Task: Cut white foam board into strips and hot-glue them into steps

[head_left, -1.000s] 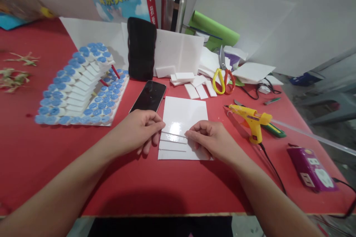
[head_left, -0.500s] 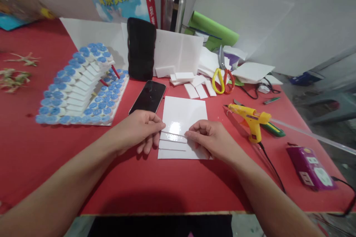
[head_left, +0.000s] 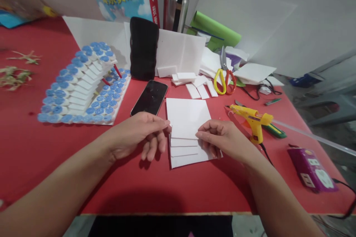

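Note:
A white board (head_left: 189, 109) lies on the red table, turned slightly askew. Several thin white strips (head_left: 183, 151) lie across its lower half like shallow steps. At the left end of the topmost strip (head_left: 182, 133), my left hand (head_left: 150, 136) pinches with thumb and forefinger, its other fingers curled loosely below. My right hand (head_left: 218, 137) grips the right end of that same strip between thumb and fingertips, its lower fingers resting over the board. The strip's underside is hidden.
A stepped model (head_left: 83, 90) with blue-topped rolls stands left, beside a phone (head_left: 150, 98). Behind the board are loose white pieces (head_left: 194, 90) and scissors (head_left: 224, 76). To the right lie a yellow glue gun (head_left: 253, 118), a green cutter (head_left: 275, 131) and a purple power socket box (head_left: 311, 168).
Both hands have moved slightly right, and the board has shifted and turned a little with them. The glare on it has gone. Between the two earlier frames almost nothing moved.

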{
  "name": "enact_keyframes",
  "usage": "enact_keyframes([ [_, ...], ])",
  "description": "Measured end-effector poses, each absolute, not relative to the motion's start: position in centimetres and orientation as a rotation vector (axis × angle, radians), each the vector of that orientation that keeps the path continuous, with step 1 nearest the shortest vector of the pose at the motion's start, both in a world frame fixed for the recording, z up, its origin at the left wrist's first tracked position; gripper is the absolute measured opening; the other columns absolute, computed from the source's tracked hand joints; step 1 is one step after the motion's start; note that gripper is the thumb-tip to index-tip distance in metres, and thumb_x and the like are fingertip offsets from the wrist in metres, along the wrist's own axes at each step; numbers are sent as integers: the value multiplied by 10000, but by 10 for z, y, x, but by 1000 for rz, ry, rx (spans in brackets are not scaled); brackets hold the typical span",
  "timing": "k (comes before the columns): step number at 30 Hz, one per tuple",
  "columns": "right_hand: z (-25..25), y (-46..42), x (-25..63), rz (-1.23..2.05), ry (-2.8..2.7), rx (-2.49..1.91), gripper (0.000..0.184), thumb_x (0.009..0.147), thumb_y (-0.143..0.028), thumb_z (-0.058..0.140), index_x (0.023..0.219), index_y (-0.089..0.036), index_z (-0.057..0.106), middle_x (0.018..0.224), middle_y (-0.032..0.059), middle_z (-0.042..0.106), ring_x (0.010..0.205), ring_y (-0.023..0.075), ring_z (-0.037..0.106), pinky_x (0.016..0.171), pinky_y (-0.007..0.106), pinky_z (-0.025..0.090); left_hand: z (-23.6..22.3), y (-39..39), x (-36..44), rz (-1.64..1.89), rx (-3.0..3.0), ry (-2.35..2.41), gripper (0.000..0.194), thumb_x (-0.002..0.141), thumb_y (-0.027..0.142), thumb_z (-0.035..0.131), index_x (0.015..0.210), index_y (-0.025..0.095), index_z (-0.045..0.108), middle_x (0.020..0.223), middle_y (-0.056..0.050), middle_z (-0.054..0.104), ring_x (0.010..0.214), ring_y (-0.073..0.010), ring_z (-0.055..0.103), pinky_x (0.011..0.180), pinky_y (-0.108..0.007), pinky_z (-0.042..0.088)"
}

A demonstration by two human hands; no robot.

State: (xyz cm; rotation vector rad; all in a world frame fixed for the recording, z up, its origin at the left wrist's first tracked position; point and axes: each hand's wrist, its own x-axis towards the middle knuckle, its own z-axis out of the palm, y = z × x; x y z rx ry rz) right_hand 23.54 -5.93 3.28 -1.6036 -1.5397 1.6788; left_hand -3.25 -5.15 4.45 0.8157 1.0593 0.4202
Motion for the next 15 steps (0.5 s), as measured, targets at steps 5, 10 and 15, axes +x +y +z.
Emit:
enact_keyframes([
  [5,31,-60,235,1667,-1583,-1594,276,932,-448,720,879,-182,666,587,-21,680,416,96,601,387,172,448,43,-52,-31,412,897,1143,311,912,424,716,825,136,639,576,-82,725,345,-148,610,296,-174,433],
  [10,32,-60,235,1662,-1586,-1603,252,933,-425,716,882,-183,667,590,-20,685,420,96,601,383,172,438,43,-53,-30,414,938,1212,238,1015,336,571,856,160,588,576,-55,714,359,-157,628,312,-191,453],
  [15,32,-62,233,1628,-1602,-1627,235,899,-407,753,880,-193,659,509,-42,645,397,93,558,376,171,420,40,-53,-30,432,941,1165,161,1014,331,587,1010,170,581,596,-43,725,375,-181,647,317,-214,473],
])
